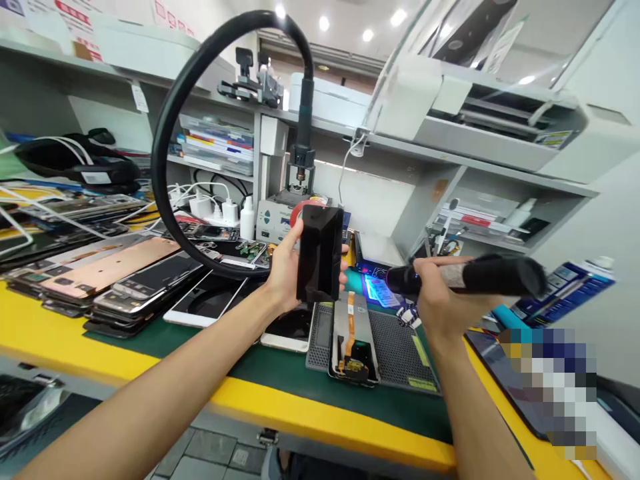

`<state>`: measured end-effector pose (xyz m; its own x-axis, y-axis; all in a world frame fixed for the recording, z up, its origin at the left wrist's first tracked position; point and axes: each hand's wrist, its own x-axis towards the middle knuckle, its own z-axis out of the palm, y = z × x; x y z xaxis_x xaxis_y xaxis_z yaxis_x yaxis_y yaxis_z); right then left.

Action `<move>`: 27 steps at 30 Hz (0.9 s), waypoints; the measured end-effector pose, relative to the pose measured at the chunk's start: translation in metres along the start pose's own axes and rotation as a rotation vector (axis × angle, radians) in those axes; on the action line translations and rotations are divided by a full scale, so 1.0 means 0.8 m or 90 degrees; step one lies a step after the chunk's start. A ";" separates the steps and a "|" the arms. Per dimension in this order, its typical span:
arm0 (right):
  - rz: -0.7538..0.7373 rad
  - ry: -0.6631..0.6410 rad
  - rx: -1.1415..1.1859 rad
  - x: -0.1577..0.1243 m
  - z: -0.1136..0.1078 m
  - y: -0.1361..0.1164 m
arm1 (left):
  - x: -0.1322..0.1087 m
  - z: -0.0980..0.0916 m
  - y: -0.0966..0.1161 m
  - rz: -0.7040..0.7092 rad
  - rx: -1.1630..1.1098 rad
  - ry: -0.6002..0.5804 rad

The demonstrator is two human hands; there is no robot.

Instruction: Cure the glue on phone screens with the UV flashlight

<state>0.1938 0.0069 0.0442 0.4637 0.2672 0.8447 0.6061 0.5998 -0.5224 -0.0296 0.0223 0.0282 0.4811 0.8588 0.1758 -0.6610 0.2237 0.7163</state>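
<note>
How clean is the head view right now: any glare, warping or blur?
Head view: ceiling lights blow out; wide lens bends the shelf; violet glow past the black phone in the left hand; right hand sharp; pixelated patch lower right.

Yellow-edged workbench (280, 400) under phone panels (115, 273)

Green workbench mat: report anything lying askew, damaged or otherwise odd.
On the grey ridged work mat, an opened phone panel with an orange flex cable lies with its lower end past the mat's front edge. The left hand holds a black glossy phone screen upright; the right hand grips a black cylindrical torch. No breakage visible.
</note>
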 end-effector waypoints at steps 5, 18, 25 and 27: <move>0.174 -0.193 -0.073 0.006 0.008 0.031 | -0.001 0.002 -0.001 0.010 0.030 0.023; 0.276 -0.534 -0.160 -0.017 0.061 0.072 | -0.003 0.005 0.001 0.016 -0.016 0.039; 0.227 -0.593 -0.197 -0.023 0.082 0.055 | -0.005 0.005 0.002 0.014 -0.015 0.035; 0.225 -0.596 -0.200 -0.023 0.087 0.055 | -0.005 0.005 0.002 0.017 -0.010 0.026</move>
<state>0.1668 0.0807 0.0135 0.0431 0.9465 0.3197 0.7362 0.1862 -0.6506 -0.0306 0.0174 0.0312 0.4396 0.8828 0.1657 -0.6825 0.2083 0.7006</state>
